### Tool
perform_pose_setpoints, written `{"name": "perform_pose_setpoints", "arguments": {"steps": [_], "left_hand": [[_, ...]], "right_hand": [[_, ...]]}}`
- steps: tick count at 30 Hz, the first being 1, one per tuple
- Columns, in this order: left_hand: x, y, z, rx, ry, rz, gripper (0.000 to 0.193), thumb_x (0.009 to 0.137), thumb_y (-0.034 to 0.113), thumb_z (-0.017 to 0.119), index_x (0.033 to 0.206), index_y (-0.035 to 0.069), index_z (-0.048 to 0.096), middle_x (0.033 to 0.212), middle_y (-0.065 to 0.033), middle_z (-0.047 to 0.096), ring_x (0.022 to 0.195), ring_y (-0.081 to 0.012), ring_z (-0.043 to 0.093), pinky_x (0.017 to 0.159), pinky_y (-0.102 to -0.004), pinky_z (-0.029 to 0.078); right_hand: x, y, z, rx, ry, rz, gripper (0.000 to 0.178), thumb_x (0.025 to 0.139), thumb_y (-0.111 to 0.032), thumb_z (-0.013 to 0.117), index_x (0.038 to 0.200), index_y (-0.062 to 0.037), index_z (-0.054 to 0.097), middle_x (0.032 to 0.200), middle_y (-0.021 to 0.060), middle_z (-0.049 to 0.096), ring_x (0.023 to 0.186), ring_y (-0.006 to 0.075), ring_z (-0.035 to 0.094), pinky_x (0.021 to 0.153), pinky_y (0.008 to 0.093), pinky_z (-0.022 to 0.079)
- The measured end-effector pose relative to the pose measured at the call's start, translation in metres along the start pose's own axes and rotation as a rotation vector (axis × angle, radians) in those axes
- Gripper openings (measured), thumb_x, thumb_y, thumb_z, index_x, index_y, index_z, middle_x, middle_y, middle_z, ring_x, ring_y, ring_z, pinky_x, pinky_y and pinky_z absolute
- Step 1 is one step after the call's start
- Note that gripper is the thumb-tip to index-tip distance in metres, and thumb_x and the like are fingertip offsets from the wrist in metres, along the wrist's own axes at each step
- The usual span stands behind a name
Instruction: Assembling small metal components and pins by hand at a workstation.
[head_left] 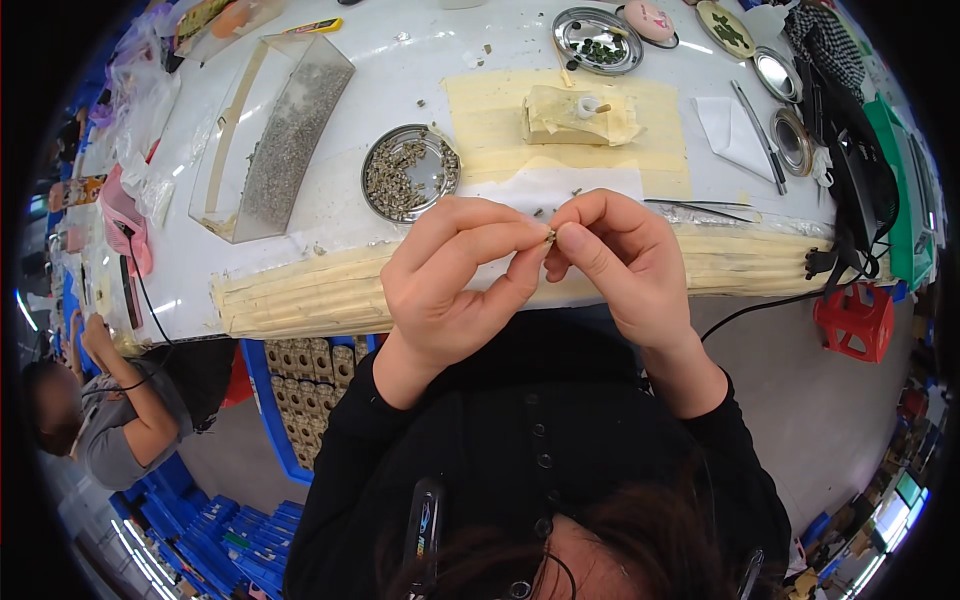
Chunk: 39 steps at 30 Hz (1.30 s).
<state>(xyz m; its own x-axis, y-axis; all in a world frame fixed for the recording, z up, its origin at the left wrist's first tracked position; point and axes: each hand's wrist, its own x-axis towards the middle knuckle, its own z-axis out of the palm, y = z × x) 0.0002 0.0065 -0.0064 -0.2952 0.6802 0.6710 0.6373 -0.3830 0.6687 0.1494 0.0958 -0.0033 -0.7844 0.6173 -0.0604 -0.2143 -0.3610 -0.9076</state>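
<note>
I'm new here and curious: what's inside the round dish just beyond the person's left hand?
The round dish holds many small, metallic-looking parts, heaped mostly toward its left, with some shiny bottom showing toward the right. Whatever lies beneath the heap is covered.

Parts [393, 188] in dish [430, 163] right of box [226, 170]

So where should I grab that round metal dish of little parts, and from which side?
Probably by the rim, coming from the left. The round metal dish has a thin raised edge to pinch. The small parts lie mostly toward that side, so the weight likely sits nearer your grip, while your left hand is by its lower right. Keep it level; it's open on top.
</note>
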Motion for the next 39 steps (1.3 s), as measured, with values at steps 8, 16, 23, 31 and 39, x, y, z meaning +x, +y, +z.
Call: {"name": "perform_pose_setpoints", "arguments": {"steps": [8, 16, 23, 31, 39], "left_hand": [[0.005, 0.005, -0.001, 0.186, -0.020, 0.152, 0.025, 0.063, -0.007, 0.076, 0.086, 0.001, 0.067, 0.081, -0.0078, 0.064, 0.068, -0.0217, 0.062, 0.057, -0.0298, 0.049], [0.004, 0.003, -0.003, 0.075, -0.038, 0.065, 0.026, 0.064, -0.007, 0.076, 0.087, 0.002, 0.069, 0.082, -0.0075, 0.065, 0.071, -0.0201, 0.063, 0.058, -0.0292, 0.050], [0.004, -0.004, -0.002, -0.022, -0.054, 0.094, 0.026, 0.065, -0.006, 0.077, 0.088, 0.003, 0.070, 0.083, -0.0081, 0.066, 0.072, -0.0198, 0.064, 0.058, -0.0286, 0.050], [0.003, 0.000, -0.005, 0.039, -0.114, 0.073, 0.024, 0.068, -0.009, 0.075, 0.091, -0.001, 0.070, 0.084, -0.0116, 0.067, 0.073, -0.0207, 0.064, 0.062, -0.0274, 0.048], [0.000, -0.002, -0.004, -0.105, -0.094, -0.034, 0.023, 0.070, -0.007, 0.075, 0.090, 0.001, 0.071, 0.083, -0.0080, 0.067, 0.074, -0.0204, 0.065, 0.061, -0.0280, 0.052]], "right_hand": [[0.000, 0.002, 0.001, -0.407, 0.096, -0.242, 0.007, 0.087, -0.004, 0.065, 0.091, 0.0015, 0.063, 0.083, 0.0046, 0.065, 0.075, 0.0101, 0.061, 0.068, 0.0233, 0.049], [0.002, 0.000, -0.002, -0.334, 0.042, -0.196, 0.008, 0.087, -0.008, 0.066, 0.089, -0.0002, 0.064, 0.081, 0.0045, 0.065, 0.072, 0.0102, 0.061, 0.067, 0.0235, 0.050], [0.002, -0.005, -0.007, 0.087, -0.079, 0.102, 0.013, 0.094, -0.012, 0.060, 0.094, 0.0013, 0.061, 0.085, 0.0040, 0.064, 0.077, 0.0086, 0.061, 0.072, 0.0226, 0.051], [-0.001, -0.006, -0.001, -0.095, -0.003, 0.003, 0.011, 0.093, -0.008, 0.060, 0.094, 0.0031, 0.060, 0.086, 0.0038, 0.061, 0.077, 0.0073, 0.057, 0.071, 0.0213, 0.049], [0.002, -0.008, -0.009, 0.142, -0.085, 0.213, 0.013, 0.093, -0.011, 0.061, 0.096, 0.0016, 0.062, 0.084, 0.0051, 0.065, 0.076, 0.0081, 0.060, 0.068, 0.0218, 0.050]]}}
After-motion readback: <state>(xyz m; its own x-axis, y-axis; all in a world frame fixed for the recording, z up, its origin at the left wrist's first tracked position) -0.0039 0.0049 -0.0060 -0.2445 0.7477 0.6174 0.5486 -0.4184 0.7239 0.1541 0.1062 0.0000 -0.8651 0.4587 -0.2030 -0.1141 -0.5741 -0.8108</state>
